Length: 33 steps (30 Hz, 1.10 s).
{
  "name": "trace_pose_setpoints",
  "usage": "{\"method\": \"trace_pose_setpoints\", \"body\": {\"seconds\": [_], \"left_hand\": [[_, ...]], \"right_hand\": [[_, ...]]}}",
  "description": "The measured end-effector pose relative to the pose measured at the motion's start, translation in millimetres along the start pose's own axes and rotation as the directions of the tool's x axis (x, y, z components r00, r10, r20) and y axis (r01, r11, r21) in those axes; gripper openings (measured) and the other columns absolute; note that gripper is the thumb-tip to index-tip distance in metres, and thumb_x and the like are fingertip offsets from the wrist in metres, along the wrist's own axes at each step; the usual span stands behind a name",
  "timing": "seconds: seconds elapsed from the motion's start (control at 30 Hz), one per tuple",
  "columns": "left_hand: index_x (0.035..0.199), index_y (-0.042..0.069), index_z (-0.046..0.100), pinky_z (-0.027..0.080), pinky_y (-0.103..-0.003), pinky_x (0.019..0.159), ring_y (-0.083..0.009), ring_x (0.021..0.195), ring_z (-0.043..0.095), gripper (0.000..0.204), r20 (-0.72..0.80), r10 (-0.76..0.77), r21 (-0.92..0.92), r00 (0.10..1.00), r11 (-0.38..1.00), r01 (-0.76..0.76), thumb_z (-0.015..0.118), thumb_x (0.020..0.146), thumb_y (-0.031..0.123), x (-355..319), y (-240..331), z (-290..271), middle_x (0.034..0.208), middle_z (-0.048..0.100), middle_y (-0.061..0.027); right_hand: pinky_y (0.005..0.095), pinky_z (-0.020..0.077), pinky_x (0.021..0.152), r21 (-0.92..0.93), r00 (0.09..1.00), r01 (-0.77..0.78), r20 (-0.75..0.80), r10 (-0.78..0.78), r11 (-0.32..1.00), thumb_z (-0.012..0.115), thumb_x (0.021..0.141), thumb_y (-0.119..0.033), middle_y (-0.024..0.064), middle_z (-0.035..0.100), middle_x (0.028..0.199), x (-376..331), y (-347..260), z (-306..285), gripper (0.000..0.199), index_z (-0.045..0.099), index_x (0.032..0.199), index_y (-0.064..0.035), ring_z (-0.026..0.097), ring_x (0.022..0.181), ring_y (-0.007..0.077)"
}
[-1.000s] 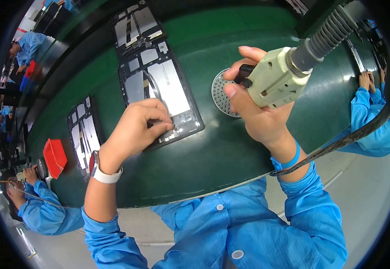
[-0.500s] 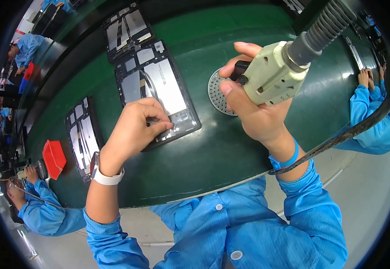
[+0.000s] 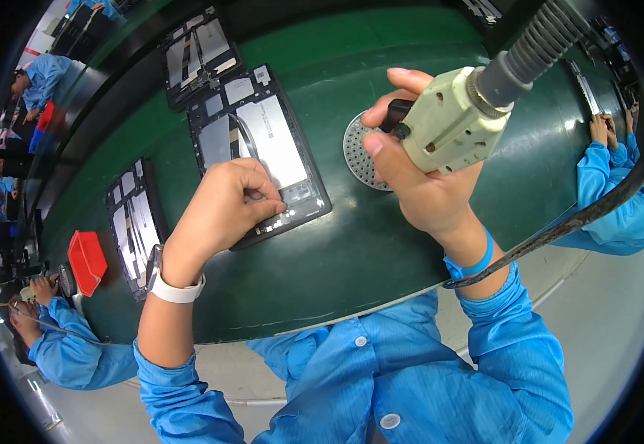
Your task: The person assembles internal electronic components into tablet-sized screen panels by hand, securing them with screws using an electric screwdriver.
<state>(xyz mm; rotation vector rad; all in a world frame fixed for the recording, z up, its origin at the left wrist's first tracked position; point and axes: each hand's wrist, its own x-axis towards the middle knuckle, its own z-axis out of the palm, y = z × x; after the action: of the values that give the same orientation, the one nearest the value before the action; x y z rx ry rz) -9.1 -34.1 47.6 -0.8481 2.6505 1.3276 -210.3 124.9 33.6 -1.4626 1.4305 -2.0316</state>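
At the near edge of the green counter (image 3: 351, 251), the person's left hand (image 3: 222, 211) rests on the near end of an opened tablet (image 3: 259, 152), its back cover off and its inner plates and boards showing; the fingers (image 3: 263, 194) are curled together and press down on the tablet's near rim, and whether anything small is pinched beneath them cannot be told. A white wristband (image 3: 170, 288) sits on that wrist. To the right, the right hand (image 3: 422, 189) is raised above the counter with its grip clamped on a cream-coloured power screwdriver (image 3: 451, 118), thumb uppermost and fingers wrapped round the body; a grey ribbed hose (image 3: 536, 48) leads off from the tool's upper end toward the far right. A blue wrist strap (image 3: 473, 263) circles that wrist, with a dark cable (image 3: 573, 218) running from it toward the right edge. Just behind the right hand, partly hidden by it, a round perforated metal disc (image 3: 359, 152) lies on the counter beside the tablet's right side. Toward the left edge lies a second opened tablet (image 3: 133, 226), and near it, at the counter's near left corner, a small red bin (image 3: 86, 260). Farther along, a third opened tablet (image 3: 200, 48) lies just beyond the first. Other persons in blue coats (image 3: 614, 192) work at the right and left ends.
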Motion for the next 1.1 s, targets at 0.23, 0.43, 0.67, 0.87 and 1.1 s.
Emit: {"method": "trace_pose_setpoints", "body": {"seconds": [0.23,0.43,0.67,0.87,1.1], "left_hand": [[0.089,-0.001,0.073,0.049,-0.031,0.070,-0.0199,0.080,0.063,0.011,-0.072,0.185,0.065,0.980,0.982,-0.180,0.078,0.079,-0.005,-13.7,-6.0,7.0,0.090,0.062,-0.0072],[0.092,-0.002,0.072,0.050,-0.036,0.078,-0.0284,0.091,0.063,0.015,-0.181,0.431,0.316,0.884,0.877,-0.363,0.075,0.078,-0.006,-25.5,-16.4,20.0,0.096,0.063,-0.0104],[0.098,-0.001,0.075,0.051,-0.038,0.084,-0.0312,0.101,0.061,0.022,-0.368,0.452,0.377,0.813,0.871,-0.314,0.079,0.077,-0.002,-46.8,-20.8,53.7,0.113,0.064,-0.0131],[0.098,-0.001,0.075,0.051,-0.039,0.086,-0.0314,0.102,0.060,0.021,-0.442,0.427,0.379,0.789,0.886,-0.268,0.080,0.077,-0.002,-46.5,-19.8,67.0,0.115,0.065,-0.0130],[0.098,-0.001,0.075,0.052,-0.040,0.088,-0.0328,0.107,0.061,0.019,-0.531,0.380,0.370,0.757,0.908,-0.196,0.079,0.079,-0.002,-50.4,-16.7,79.0,0.117,0.065,-0.0139]], "right_hand": [[0.0217,0.0494,0.057,-0.009,1.000,0.016,0.002,-0.016,1.000,0.070,0.085,0.011,0.0125,0.068,0.102,1.2,0.1,-1.5,0.060,0.051,0.141,-0.0002,0.061,0.071,0.0087],[0.0214,0.0492,0.057,-0.015,1.000,0.006,-0.001,-0.006,1.000,0.070,0.085,0.011,0.0125,0.068,0.102,0.9,-1.1,-1.4,0.060,0.051,0.141,-0.0007,0.060,0.070,0.0085],[0.0214,0.0494,0.057,-0.015,1.000,0.006,0.004,-0.006,1.000,0.070,0.085,0.011,0.0123,0.068,0.102,0.4,-0.1,-0.9,0.060,0.051,0.141,-0.0002,0.060,0.070,0.0084],[0.0211,0.0494,0.057,-0.004,1.000,-0.005,-0.005,0.005,1.000,0.070,0.086,0.010,0.0122,0.068,0.102,-1.5,1.6,0.5,0.059,0.051,0.141,0.0002,0.060,0.070,0.0084],[0.0213,0.0497,0.057,-0.017,1.000,0.008,0.005,-0.008,1.000,0.070,0.086,0.010,0.0116,0.068,0.102,1.7,-0.7,-1.5,0.059,0.051,0.141,0.0005,0.060,0.070,0.0083]]}}
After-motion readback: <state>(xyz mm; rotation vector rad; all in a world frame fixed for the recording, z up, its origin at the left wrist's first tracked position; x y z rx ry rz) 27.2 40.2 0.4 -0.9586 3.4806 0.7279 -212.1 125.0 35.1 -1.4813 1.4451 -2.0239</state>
